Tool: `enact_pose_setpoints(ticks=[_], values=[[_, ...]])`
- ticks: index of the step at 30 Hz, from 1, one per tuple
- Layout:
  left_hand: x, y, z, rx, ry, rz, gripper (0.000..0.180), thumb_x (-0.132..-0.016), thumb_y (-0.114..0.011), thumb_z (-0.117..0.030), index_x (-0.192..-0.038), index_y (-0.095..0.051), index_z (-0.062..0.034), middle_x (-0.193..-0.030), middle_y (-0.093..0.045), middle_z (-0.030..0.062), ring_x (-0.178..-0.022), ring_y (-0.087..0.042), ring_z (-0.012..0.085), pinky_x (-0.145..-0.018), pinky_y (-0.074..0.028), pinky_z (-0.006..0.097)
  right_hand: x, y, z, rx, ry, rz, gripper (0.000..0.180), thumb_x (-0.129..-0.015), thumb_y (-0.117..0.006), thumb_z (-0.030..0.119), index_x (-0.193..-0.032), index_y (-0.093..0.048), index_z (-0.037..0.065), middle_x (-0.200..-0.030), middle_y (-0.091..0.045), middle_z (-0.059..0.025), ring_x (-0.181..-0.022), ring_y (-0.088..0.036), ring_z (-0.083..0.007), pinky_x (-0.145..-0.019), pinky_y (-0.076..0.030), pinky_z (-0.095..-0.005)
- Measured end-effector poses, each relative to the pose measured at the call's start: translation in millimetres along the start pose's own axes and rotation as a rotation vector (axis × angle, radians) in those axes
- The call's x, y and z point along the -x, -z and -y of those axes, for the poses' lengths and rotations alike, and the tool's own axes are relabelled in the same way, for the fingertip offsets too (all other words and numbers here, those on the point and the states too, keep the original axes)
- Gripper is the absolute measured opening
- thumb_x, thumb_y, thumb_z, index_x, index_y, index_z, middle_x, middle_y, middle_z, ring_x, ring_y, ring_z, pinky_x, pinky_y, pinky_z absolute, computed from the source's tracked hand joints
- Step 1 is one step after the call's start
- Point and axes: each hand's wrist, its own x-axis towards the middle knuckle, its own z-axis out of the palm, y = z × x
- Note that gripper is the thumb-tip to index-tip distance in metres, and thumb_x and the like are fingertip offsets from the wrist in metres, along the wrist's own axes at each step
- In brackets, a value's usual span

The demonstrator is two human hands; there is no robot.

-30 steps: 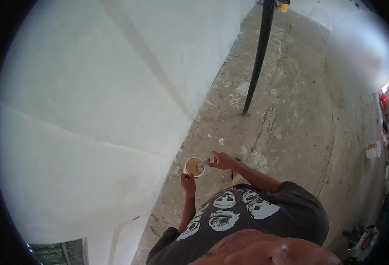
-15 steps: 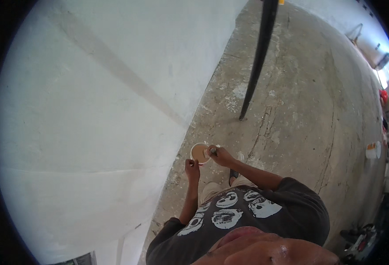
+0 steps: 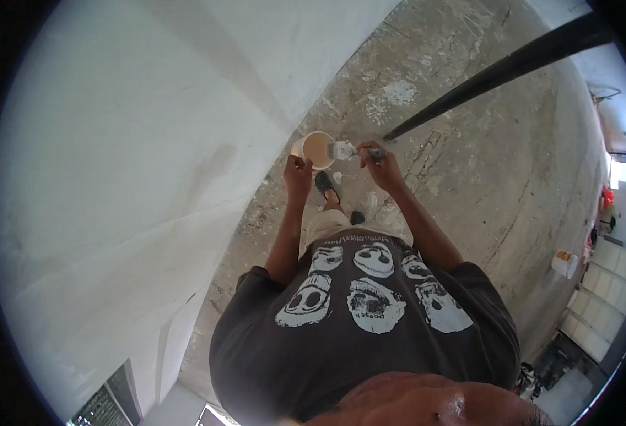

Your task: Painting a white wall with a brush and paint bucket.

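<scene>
My left hand (image 3: 297,175) is closed on the near left rim of a white bucket (image 3: 297,148). Tan liquid that looks like paint (image 3: 317,150) fills part of it. In my right hand (image 3: 382,170) is a paintbrush (image 3: 343,150), gripped by its dark handle. Its pale head points left, at the right rim of the bucket. Whether the bristle tips touch the liquid I cannot tell. My feet in dark shoes (image 3: 325,182) are just below the bucket.
A white wall (image 3: 135,142) rises along the left. From the upper right a black pole (image 3: 490,78) slants down to the stained, cracked concrete floor (image 3: 483,177). Another white bucket (image 3: 564,263) stands far right, beside pale panels (image 3: 604,291).
The view has shifted, so my hands and the bucket appear higher. The brush has moved from over the liquid to the bucket's right rim. Both hands keep their grips.
</scene>
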Motion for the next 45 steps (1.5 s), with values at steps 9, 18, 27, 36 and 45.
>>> enact_pose_setpoints(ticks=[9, 18, 27, 36, 45], values=[[-181, 15, -5, 0.091, -0.002, 0.109, 0.022, -0.085, -0.068, -0.010, -0.081, -0.050, 0.0012, -0.066, -0.054, 0.0089, -0.059, -0.062, 0.0184, -0.055, -0.053, 0.035, -138, -12, 55, -0.012, 0.016, -0.178, 0.023, -0.100, -0.054, 0.024, -0.102, -0.064, 0.003, -0.070, -0.063, -0.0023, -0.065, -0.059, -0.0107, -0.063, -0.047, -0.0269], [-155, -4, -28, 0.127, -0.043, 0.106, 0.024, -0.085, -0.069, -0.010, -0.079, -0.048, 0.0007, -0.067, -0.054, 0.0102, -0.057, -0.059, 0.0200, -0.056, -0.051, 0.035, -118, 3, 47, -0.369, -0.102, -0.077, 0.025, -0.099, -0.056, 0.029, -0.108, -0.059, 0.005, -0.080, -0.070, -0.0056, -0.058, -0.055, -0.0063, -0.049, -0.042, -0.0227], [-118, 7, -5, 0.071, -0.070, 0.135, 0.022, -0.087, -0.069, -0.007, -0.084, -0.049, -0.0009, -0.068, -0.055, 0.0075, -0.060, -0.064, 0.0179, -0.057, -0.052, 0.033, -107, -27, 26, -0.204, -0.029, 0.052, 0.022, -0.097, -0.060, 0.017, -0.113, -0.052, 0.003, -0.092, -0.073, -0.0080, -0.072, -0.068, -0.0112, -0.050, -0.052, -0.0269], [-108, 19, 8, 0.035, -0.085, 0.151, 0.022, -0.084, -0.068, -0.005, -0.081, -0.048, 0.0010, -0.067, -0.051, 0.0073, -0.058, -0.059, 0.0147, -0.053, -0.056, 0.032, -108, -32, 42, 0.356, 0.132, -0.367, 0.039, -0.088, -0.072, 0.037, -0.076, -0.065, 0.000, -0.064, -0.066, -0.0115, -0.060, -0.066, -0.0187, -0.057, -0.050, -0.0371], [-105, 4, 14, 0.106, -0.036, 0.213, 0.021, -0.085, -0.067, -0.004, -0.081, -0.047, 0.0023, -0.068, -0.052, 0.0074, -0.057, -0.061, 0.0153, -0.051, -0.057, 0.032, -106, -27, 22, 0.283, 0.098, -0.492, 0.048, -0.087, -0.072, 0.042, -0.067, -0.064, -0.001, -0.055, -0.063, -0.0110, -0.049, -0.063, -0.0190, -0.051, -0.049, -0.0357]])
